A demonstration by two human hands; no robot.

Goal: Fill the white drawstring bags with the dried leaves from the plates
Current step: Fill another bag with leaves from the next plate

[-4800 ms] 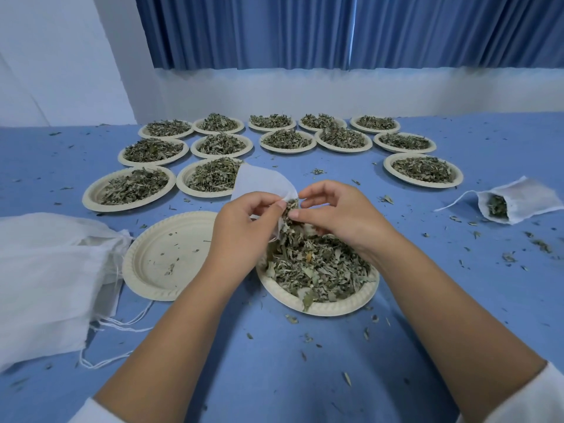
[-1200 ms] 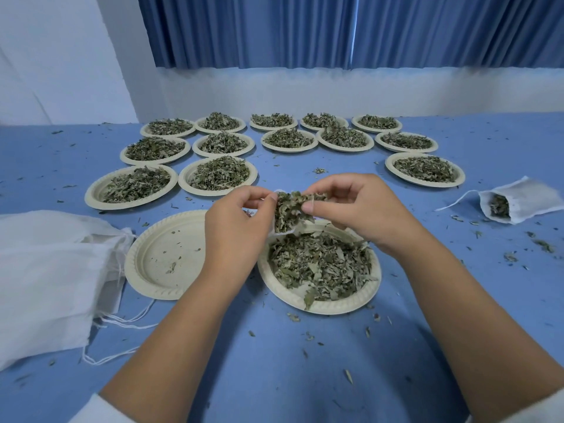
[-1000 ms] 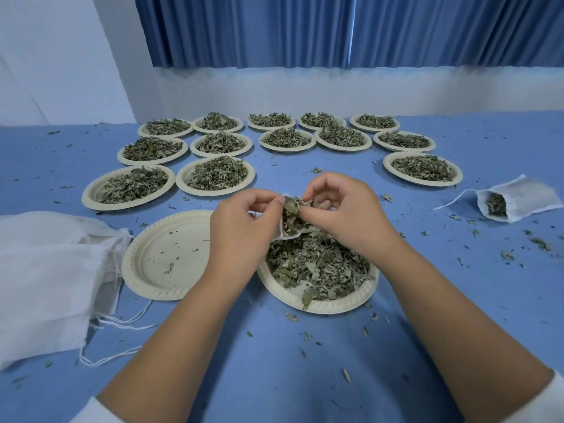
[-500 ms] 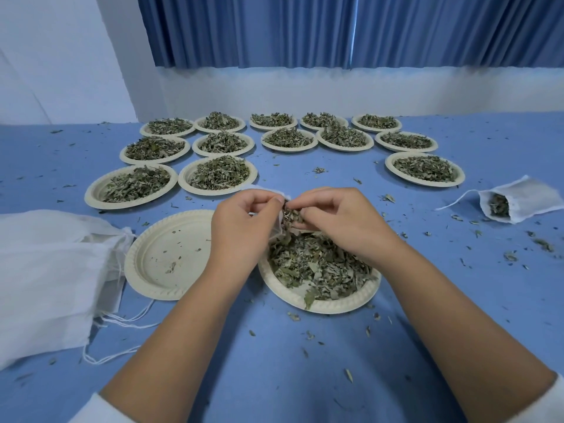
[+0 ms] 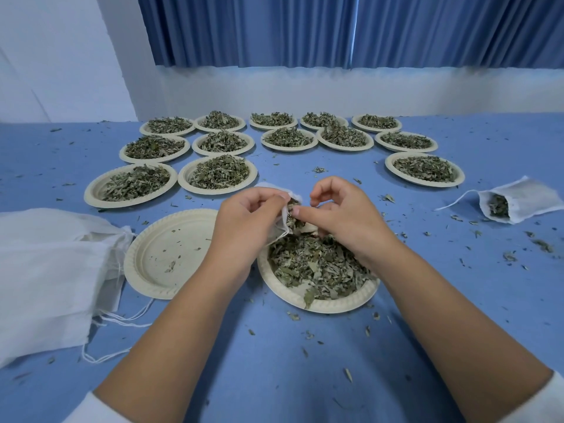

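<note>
white drawstring bag (image 5: 280, 227), mouth open, above plate (image 5: 335, 305) of dried leaves (image 5: 317, 264)

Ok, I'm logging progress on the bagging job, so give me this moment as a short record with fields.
left hand: holds the small white bag open at its mouth
right hand: fingers curled, thumb pushing dried leaves into that bag
working plate: under both hands, holding leaves
empty plate: just left of it
filled bag: lying far right, mouth open
other full plates: thirteen, behind
spare bags: piled at left
</note>
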